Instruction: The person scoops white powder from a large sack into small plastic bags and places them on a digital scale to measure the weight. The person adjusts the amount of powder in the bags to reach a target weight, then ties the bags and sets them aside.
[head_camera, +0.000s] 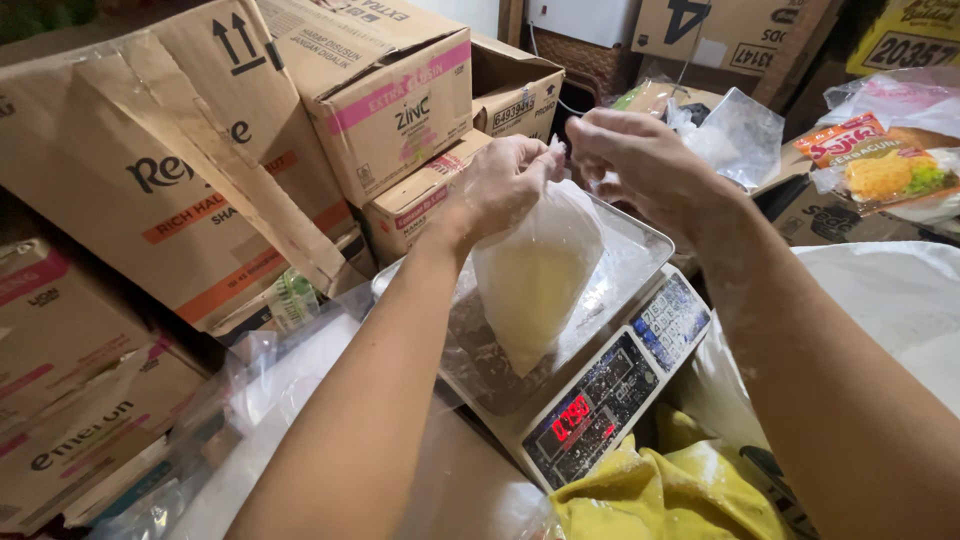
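Plastic bag (535, 275) w/ pale powder on scale pan (640, 240); L hand (505, 185) & R hand (640, 165) grips pinched on bag neck. Risk: loose pinch, powder spills.

Stacked cardboard boxes (390, 95) stand at the left, a yellow cloth (660, 495) below, snack packets (875, 160) at the right.

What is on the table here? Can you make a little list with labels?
left hand: pinches the top of the clear bag
right hand: pinches the same top
clear bag: filled with pale powder, on the scale
scale: metal tray, red lit display
yellow cloth: in front of the scale
cardboard boxes: stacked on the left
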